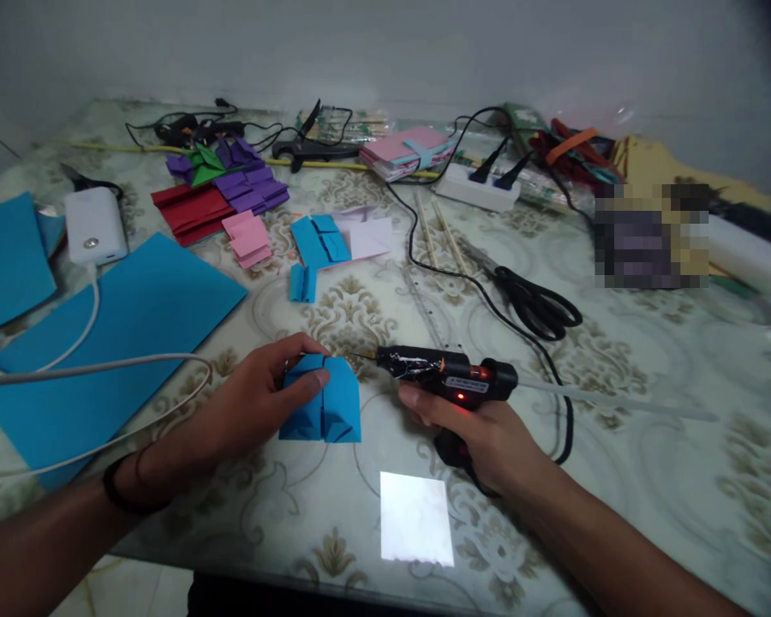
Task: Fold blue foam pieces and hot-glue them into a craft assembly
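My left hand (276,386) pinches a folded blue paper piece (342,403) at its upper left, thumb on top near the middle slit. In my right hand (481,428) is a black hot glue gun (424,364), its red light lit and a clear glue stick (591,396) poking out of the back. The nozzle points left, close to the paper's top right corner; whether they touch I cannot tell. Beyond my hands lie another folded blue paper (325,244), a small blue folded strip (302,284) and a white paper piece (371,237).
Black scissors (533,300) and two wooden sticks (450,236) lie behind the glue gun. Its cord runs near a white power strip (479,184). Large blue sheets (134,317), a white power bank (94,224) and a white cable (96,321) occupy the left. Folded red paper (189,210) sits farther back.
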Motion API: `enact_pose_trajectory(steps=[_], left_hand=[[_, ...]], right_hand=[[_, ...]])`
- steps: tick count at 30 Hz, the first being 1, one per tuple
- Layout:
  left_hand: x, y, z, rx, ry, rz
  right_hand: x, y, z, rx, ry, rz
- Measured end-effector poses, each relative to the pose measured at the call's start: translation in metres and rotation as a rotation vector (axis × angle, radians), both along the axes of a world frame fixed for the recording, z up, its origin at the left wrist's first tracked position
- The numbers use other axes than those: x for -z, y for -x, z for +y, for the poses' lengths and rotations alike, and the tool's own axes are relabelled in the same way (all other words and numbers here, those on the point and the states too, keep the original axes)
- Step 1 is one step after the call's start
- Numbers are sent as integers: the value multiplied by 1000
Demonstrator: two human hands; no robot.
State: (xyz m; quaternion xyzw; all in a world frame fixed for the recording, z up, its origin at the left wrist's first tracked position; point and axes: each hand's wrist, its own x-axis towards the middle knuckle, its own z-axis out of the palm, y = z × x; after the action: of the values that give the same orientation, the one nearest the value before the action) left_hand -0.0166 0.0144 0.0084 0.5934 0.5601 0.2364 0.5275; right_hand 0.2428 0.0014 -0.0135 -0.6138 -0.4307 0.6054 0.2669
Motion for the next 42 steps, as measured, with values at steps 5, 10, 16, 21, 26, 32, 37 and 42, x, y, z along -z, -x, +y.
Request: enact_pose_trajectory(steps=[5,10,16,21,26,32,37,42], left_hand=[[2,1,-1,3,-34,27],[2,1,-1,1,-36,59],[0,-2,-2,101,-128,125],[2,-2,-2,154,-263,141],[1,3,-3,161,-572,18],[-9,9,-6,157,-780,-36],[-13,5,-4,368,-880,-76],[-10,0,-4,477,-890,-96]], right_hand=[[4,1,1,-8,-31,12],[8,1,2,12,-2,51],[11,2,2,6,12,49],[-2,1,6,-146,-444,-152],[-9,-14,13,-386,-1210,-388],[-13,-13,11,-500,-1384,-594],[-17,-5,3,-578,-1387,-558],[-13,-1,-2,-605,-1389,-499]])
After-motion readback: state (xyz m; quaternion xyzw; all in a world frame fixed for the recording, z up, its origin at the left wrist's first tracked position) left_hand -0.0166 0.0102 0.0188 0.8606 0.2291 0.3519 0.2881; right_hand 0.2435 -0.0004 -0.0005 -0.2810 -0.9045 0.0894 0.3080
